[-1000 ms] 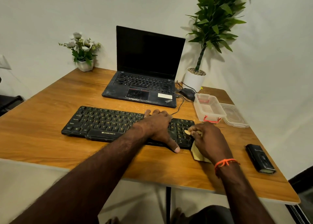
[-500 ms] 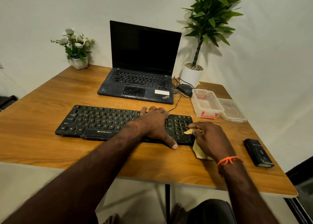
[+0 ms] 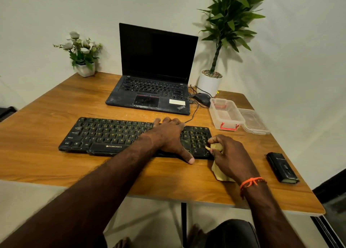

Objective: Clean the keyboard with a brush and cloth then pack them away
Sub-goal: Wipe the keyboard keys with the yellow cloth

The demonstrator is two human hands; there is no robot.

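Note:
A black keyboard lies across the middle of the wooden table. My left hand rests flat on its right half, fingers spread over the keys and thumb at the front edge. My right hand grips a bunched yellow cloth and presses it against the number pad at the keyboard's right end. A loose corner of the cloth hangs out below the hand onto the table. No brush can be picked out in this view.
An open clear plastic box with red clips and its lid sit at the right rear. A black case lies near the right edge. Behind are an open laptop, a mouse, a potted plant and a flower pot.
My right hand with the cloth has shifted slightly along the number pad. The left hand stays planted on the keyboard. The camera view has drifted.

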